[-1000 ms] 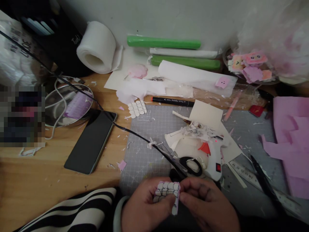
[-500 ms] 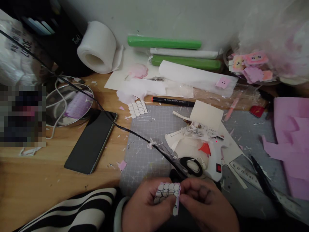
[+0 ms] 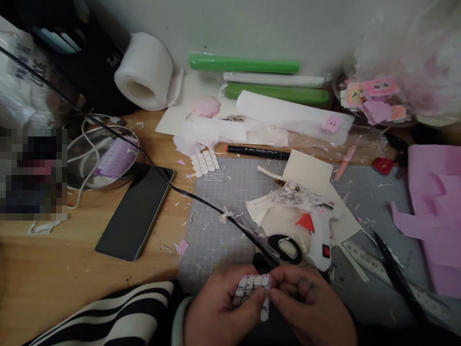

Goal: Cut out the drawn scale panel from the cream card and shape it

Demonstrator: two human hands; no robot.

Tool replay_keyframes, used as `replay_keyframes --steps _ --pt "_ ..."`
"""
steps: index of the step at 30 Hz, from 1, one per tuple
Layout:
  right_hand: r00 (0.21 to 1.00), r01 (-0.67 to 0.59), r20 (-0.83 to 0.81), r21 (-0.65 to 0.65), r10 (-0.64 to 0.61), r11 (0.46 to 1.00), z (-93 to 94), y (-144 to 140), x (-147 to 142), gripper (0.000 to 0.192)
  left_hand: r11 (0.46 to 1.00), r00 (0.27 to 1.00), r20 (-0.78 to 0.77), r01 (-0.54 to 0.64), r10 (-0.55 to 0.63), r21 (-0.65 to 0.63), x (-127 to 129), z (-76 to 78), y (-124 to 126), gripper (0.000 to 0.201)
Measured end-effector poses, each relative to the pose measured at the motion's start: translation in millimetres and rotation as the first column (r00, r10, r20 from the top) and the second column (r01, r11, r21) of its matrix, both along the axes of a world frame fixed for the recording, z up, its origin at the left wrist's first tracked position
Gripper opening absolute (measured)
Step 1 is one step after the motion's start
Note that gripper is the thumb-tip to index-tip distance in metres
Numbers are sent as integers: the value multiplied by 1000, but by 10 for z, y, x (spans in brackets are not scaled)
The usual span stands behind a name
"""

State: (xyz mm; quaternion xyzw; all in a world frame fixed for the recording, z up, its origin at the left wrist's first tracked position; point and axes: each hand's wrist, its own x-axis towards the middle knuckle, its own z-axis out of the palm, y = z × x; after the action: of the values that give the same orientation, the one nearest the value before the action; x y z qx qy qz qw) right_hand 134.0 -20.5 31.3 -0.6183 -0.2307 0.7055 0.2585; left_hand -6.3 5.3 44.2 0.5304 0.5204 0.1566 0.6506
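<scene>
Left hand (image 3: pixel 216 312) and right hand (image 3: pixel 309 307) pinch the paper piece (image 3: pixel 252 290) between them; likely light, flimsy, best held at its edges.

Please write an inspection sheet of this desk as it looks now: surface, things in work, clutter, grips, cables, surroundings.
Surface: wooden desk with a grey cutting mat, scattered with paper scraps.
Things in work: small scale-patterned paper piece with a pink edge, held low over the mat's near edge.
Clutter: glue gun, scissors, black marker, ruler, phone, white roll, green rolls, pink paper.
Grips: left hand and right hand both pinch the paper piece.
Cables: black cable crosses phone and mat; white cable coiled in a metal dish.
Surroundings: white wall behind.
</scene>
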Motion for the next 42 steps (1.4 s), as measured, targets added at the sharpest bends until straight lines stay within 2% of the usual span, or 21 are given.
replay_keyframes --steps 3,6,12,16,19,24,29,33,37,42 --pt "990 1 -137 -71 -11 997 5 25 30 22 992 994 -40 -102 100 -73 -30 -25 -64 16" --pt "974 -11 -225 -111 -15 994 20 62 60 31 968 966 -131 -236 224 -85 -68 -43 -116 18" --pt "984 -3 -176 -143 -23 990 28 43 52 32 997 998 -20 -68 67 -49 -62 -20 -46 17" --pt "980 78 -175 -110 -97 991 26 15 18 30 996 997 -4 -78 78 -40 -44 8 -26 17" --pt "981 95 -156 -108 -111 990 39 21 0 29 996 998 2 -67 67 -52 -39 19 -32 18" --pt "984 73 -152 -111 -90 991 56 35 4 28 997 997 -18 -71 70 -40 -28 16 -17 17" --pt "984 45 -161 -164 -72 985 72 46 4 27 999 1000 -1 -2 2 -52 -20 8 11 19" --pt "992 92 -78 -126 -102 988 61 41 1 24 999 1000 4 8 -7 -54 -17 10 15 19" --pt "1000 -7 -23 -60 6 998 26 19 4 17 1000 1000 9 29 -29 -10 -18 14 11 21" --pt "994 -42 101 -2 42 999 16 22 -8 9 993 993 -49 109 -107 53 -16 23 20 21"
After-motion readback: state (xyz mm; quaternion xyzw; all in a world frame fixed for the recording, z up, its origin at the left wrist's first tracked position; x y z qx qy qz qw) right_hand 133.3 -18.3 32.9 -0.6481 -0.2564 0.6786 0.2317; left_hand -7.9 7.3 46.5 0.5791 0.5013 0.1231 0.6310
